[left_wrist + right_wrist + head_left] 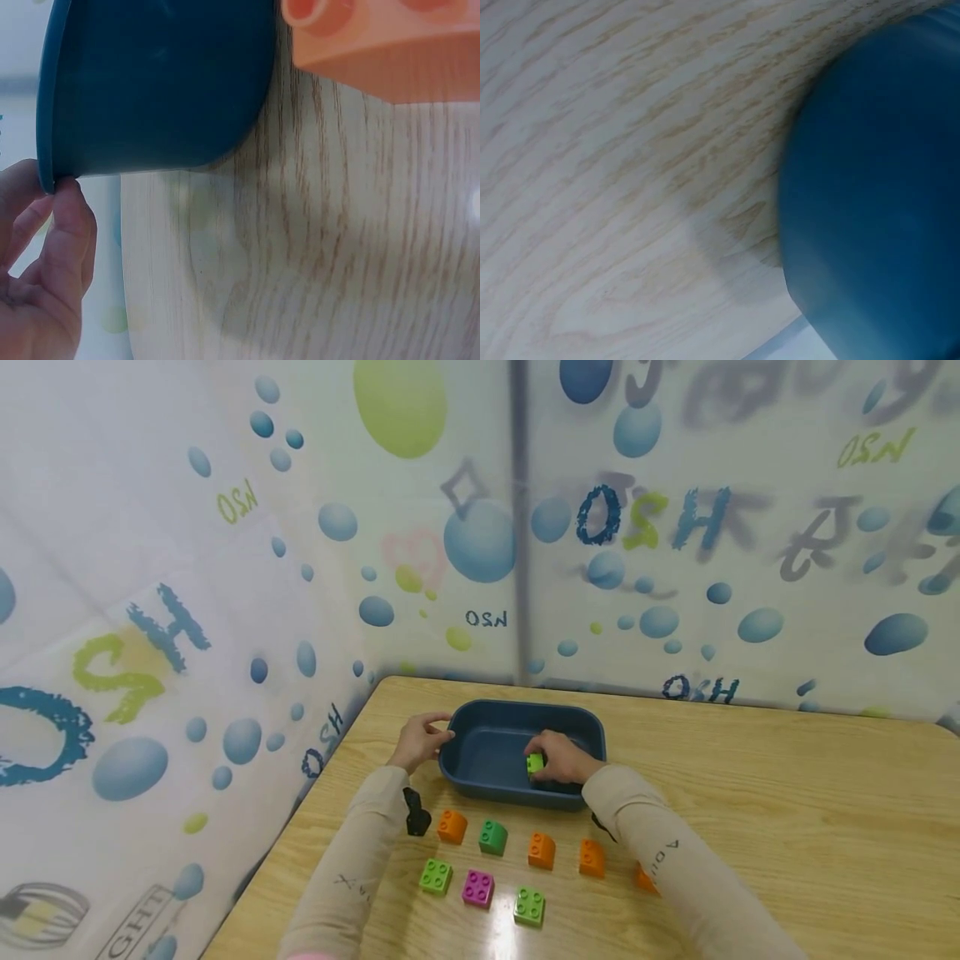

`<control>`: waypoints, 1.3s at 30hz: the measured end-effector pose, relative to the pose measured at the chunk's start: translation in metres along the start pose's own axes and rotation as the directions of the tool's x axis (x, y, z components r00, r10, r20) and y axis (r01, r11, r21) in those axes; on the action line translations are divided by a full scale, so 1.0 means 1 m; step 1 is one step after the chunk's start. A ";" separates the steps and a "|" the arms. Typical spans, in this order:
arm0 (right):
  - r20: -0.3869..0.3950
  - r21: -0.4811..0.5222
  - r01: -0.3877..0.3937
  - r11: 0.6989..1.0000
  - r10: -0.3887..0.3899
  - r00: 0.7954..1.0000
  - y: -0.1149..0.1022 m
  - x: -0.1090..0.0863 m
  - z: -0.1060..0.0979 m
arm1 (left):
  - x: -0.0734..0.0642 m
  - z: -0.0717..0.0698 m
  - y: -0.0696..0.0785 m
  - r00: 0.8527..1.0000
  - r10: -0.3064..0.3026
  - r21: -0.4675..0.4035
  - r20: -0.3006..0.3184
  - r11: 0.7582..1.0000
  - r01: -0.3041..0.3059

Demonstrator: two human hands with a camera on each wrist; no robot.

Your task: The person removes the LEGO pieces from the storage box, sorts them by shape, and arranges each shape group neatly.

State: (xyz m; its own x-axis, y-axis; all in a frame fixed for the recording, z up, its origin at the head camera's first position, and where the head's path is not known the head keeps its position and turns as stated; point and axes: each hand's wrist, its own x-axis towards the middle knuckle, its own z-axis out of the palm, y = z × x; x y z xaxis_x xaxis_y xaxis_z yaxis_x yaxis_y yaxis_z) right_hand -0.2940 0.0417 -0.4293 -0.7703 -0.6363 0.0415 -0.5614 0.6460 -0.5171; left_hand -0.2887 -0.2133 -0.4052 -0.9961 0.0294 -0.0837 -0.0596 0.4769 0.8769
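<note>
A dark blue rectangular bin [487, 793] stands on the wooden table. My left hand [422, 742] pinches its left rim; the left wrist view shows the thumb and fingers at the edge of the bin [157, 90]. Inside the bin, toward its right side, my right hand [562, 757] holds a lime green toy building block [534, 765] close over the floor. In the right wrist view only the bin's outer wall [877, 187] and the table show; the hand is out of sight there.
In front of the bin lie an orange block [452, 827], a green block [492, 837] and more orange blocks [542, 851], one partly behind the right sleeve. Nearer are lime blocks [436, 877] and a magenta block [477, 888]. A printed curtain [637, 635] hangs behind the table [787, 793].
</note>
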 end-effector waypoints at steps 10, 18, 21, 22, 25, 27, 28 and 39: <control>-0.021 0.110 0.006 0.994 -0.003 1.000 -0.004 -0.004 -0.005 | 0.001 0.001 -0.001 1.000 -0.007 -0.003 -0.002 1.000 0.007; -0.061 0.169 0.047 0.985 -0.038 0.997 -0.009 -0.014 -0.017 | 0.003 0.002 -0.002 1.000 -0.001 -0.003 -0.005 1.000 0.001; -0.055 0.210 0.046 0.977 -0.035 0.998 -0.011 -0.019 -0.021 | 0.002 0.002 -0.002 1.000 -0.004 -0.004 -0.005 1.000 0.004; -0.055 0.221 0.050 0.974 -0.039 0.998 -0.012 -0.020 -0.022 | 0.001 0.002 -0.002 1.000 -0.001 -0.003 -0.004 1.000 0.001; -0.056 0.254 0.059 0.966 -0.046 0.997 -0.016 -0.025 -0.026 | 0.000 0.001 -0.002 1.000 0.001 0.000 -0.006 1.000 -0.001; -0.061 0.274 0.075 0.959 -0.061 0.996 -0.018 -0.029 -0.028 | -0.001 0.001 -0.002 1.000 0.002 0.000 -0.006 1.000 -0.002; -0.061 0.287 0.082 0.954 -0.068 0.996 -0.019 -0.031 -0.029 | -0.001 0.002 -0.002 1.000 0.001 0.000 -0.006 1.000 -0.001; -0.104 0.358 0.128 0.925 -0.097 0.990 -0.021 -0.057 -0.034 | 0.000 0.002 -0.002 1.000 0.009 0.005 -0.014 1.000 -0.009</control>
State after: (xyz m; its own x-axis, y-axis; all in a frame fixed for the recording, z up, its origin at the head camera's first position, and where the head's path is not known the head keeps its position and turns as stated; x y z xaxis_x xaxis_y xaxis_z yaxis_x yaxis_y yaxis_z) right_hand -0.2489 0.0787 -0.3923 -0.7393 -0.6488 0.1801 -0.5101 0.3649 -0.7789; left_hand -0.2883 -0.2126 -0.4074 -0.9974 0.0209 -0.0691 -0.0505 0.4813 0.8751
